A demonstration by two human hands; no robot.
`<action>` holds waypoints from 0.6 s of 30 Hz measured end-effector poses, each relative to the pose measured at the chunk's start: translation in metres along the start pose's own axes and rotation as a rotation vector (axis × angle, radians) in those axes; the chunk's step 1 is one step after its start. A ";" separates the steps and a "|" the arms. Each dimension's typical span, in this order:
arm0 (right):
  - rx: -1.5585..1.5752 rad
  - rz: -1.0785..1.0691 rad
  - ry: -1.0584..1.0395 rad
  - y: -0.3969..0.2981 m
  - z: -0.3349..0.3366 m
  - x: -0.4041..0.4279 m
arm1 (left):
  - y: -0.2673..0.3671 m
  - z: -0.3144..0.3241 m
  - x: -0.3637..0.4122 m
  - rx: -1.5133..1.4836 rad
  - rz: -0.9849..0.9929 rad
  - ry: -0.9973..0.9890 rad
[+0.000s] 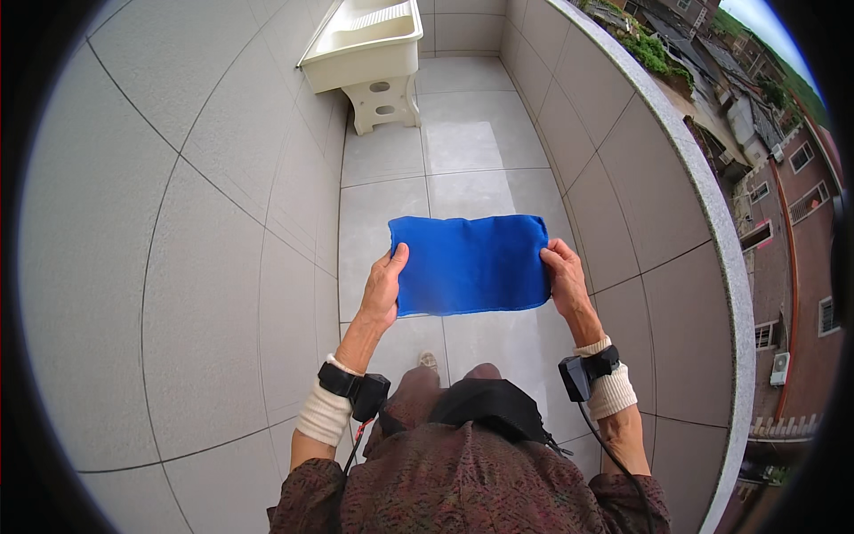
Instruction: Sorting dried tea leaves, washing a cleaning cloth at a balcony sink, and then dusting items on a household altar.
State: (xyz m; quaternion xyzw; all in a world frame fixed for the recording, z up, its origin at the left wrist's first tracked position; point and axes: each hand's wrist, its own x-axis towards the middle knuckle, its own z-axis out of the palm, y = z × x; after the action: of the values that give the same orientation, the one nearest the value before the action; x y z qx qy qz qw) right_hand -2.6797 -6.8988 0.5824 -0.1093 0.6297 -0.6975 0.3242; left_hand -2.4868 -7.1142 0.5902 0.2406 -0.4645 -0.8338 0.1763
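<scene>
A blue cloth [472, 267] is spread flat between my two hands, in front of my body and above the tiled floor. My left hand [383, 284] grips its left edge, the thumb lying on top and the fingers hidden behind it. At the right edge, near the upper corner, my right hand [566, 272] pinches the cloth between thumb and fingers. The upper hem looks slightly wavy, while the lower hem runs nearly straight. Each wrist wears a white knitted cuff with a black strapped device and a cable.
A cream laundry sink [363, 60] with a ribbed washboard stands against the left wall at the far end. Tiled walls flank the narrow floor [480, 200]. The right one is a parapet with a granite ledge [724, 260]; buildings lie beyond and below it.
</scene>
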 end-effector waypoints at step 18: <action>-0.513 -0.229 -0.574 -0.126 0.068 0.291 | 0.058 0.065 0.308 0.050 -0.062 -0.179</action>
State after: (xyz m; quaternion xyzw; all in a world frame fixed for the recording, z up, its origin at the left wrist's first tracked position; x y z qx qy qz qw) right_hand -2.9042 -7.1260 0.6405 -0.4465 0.6511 -0.4902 0.3693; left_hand -2.7731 -7.2580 0.5962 0.1836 -0.4914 -0.8452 0.1023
